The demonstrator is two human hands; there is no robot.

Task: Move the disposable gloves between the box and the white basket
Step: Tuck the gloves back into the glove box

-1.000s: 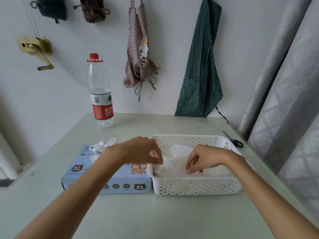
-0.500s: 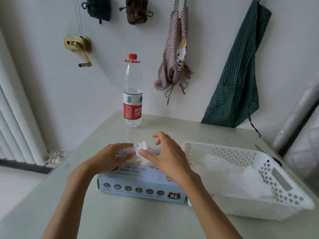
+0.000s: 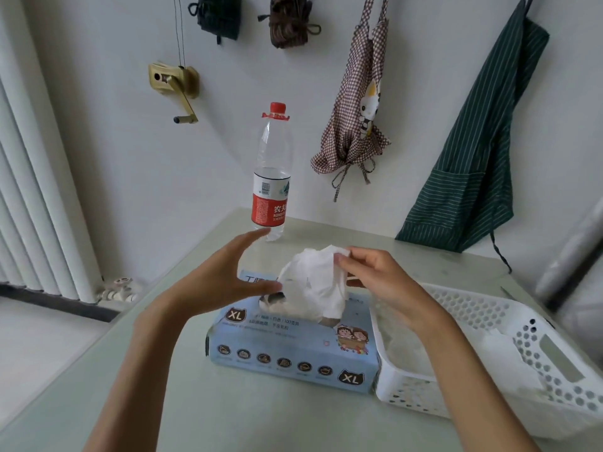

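A light blue glove box (image 3: 290, 347) marked XL lies on the table, its right end against the white perforated basket (image 3: 535, 350). A white disposable glove (image 3: 315, 282) sticks up out of the box's top opening. My right hand (image 3: 375, 282) pinches the glove's upper edge between thumb and fingers. My left hand (image 3: 225, 275) hovers at the glove's left side with fingers straight, its thumb near the glove's lower part. More white gloves (image 3: 502, 357) lie inside the basket.
A water bottle (image 3: 271, 174) with a red cap stands behind the box near the wall. Two aprons (image 3: 355, 102) hang on the wall behind. The pale green table (image 3: 261, 415) ends at the left, beside a white radiator (image 3: 36, 197).
Both hands left the basket and came to the box. My right hand has pulled a glove up out of the opening, and my left hand has spread open beside it.
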